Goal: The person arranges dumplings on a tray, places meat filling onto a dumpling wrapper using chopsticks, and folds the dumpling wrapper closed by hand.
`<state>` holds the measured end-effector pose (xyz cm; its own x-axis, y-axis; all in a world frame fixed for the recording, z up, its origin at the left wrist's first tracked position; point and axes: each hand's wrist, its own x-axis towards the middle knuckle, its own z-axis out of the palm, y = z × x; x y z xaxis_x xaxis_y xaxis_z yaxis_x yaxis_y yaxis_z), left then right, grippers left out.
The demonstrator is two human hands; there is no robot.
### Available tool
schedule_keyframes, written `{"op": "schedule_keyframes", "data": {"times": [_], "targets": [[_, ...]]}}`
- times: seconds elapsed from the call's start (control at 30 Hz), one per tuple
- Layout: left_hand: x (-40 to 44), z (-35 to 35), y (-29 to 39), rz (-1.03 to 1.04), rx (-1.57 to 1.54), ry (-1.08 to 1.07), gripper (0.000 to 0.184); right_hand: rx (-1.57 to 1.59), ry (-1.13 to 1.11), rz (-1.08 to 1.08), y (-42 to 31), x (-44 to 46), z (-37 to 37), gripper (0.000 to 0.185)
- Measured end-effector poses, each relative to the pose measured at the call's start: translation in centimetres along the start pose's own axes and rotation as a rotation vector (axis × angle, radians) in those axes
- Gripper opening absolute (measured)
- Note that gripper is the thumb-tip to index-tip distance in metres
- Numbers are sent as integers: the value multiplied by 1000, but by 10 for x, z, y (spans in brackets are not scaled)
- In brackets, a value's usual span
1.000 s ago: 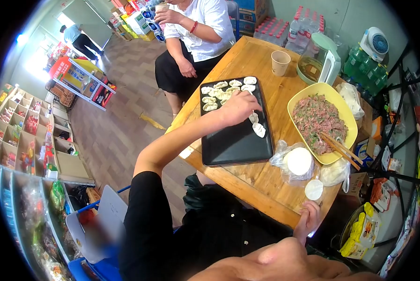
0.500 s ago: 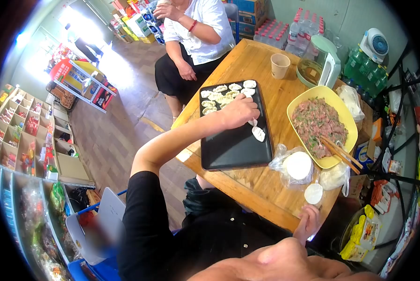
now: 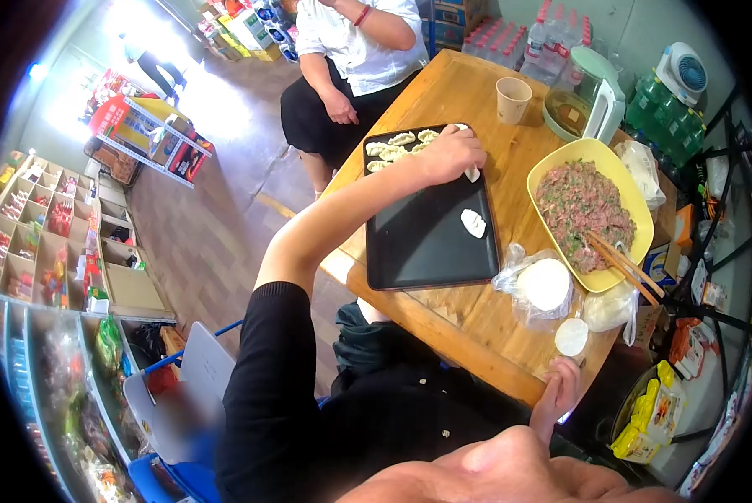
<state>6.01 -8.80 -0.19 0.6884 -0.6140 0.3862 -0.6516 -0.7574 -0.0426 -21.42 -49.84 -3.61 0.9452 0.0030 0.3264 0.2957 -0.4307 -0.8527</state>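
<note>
A black baking tray (image 3: 430, 260) lies on the wooden table, with several pale folded dumplings (image 3: 390, 152) grouped at its far end. My left hand (image 3: 453, 157) reaches over that end, fingers closed on a white dumpling (image 3: 472, 174) that shows only partly beneath them. Nearer to me, a single dumpling (image 3: 473, 223) sits alone by the tray's right side. My right hand (image 3: 558, 390) rests at the near table edge, fingers loosely bent with nothing in them. Just beyond its fingertips is one round dough wrapper (image 3: 571, 337), beside a stack of wrappers (image 3: 545, 284) in a plastic bag.
A yellow bowl (image 3: 641, 235) of minced meat filling with chopsticks (image 3: 623, 267) stands at the right. Behind it are a paper cup (image 3: 513, 101) and a lidded clear jug (image 3: 570, 105). A person in a white top (image 3: 367, 46) sits across the table's far left corner.
My left hand has moved toward the tray's far right corner, and the dumpling under it has shifted that way. My right hand stays by the wrapper. The view has tilted slightly.
</note>
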Motion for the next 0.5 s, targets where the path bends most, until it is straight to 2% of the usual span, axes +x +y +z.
{"op": "schedule_keyframes", "data": {"times": [0.07, 0.13, 0.2, 0.23, 0.43, 0.47, 0.5], "targets": [[-3, -9, 9, -31, 31, 103, 14, -4, 17, 7, -1, -1, 3, 21], [-8, -18, 24, -57, -16, 92, 15, -13, 30, 23, -1, -3, 2, 20], [-16, -26, 48, -91, -275, 3, 16, 19, 32, 2, 1, -1, 2, 20], [-24, -26, 61, -37, -319, -1, 19, 21, 53, -11, 1, -1, 3, 21], [-47, -6, 91, -64, 109, -63, 12, -50, 74, -16, 14, -4, 5, 21], [-54, -6, 88, -60, -14, 77, 9, -11, 46, -60, 20, -8, 11, 22], [-53, -11, 87, -83, 30, 44, 8, -11, 43, -57, 14, -5, 14, 22]]}}
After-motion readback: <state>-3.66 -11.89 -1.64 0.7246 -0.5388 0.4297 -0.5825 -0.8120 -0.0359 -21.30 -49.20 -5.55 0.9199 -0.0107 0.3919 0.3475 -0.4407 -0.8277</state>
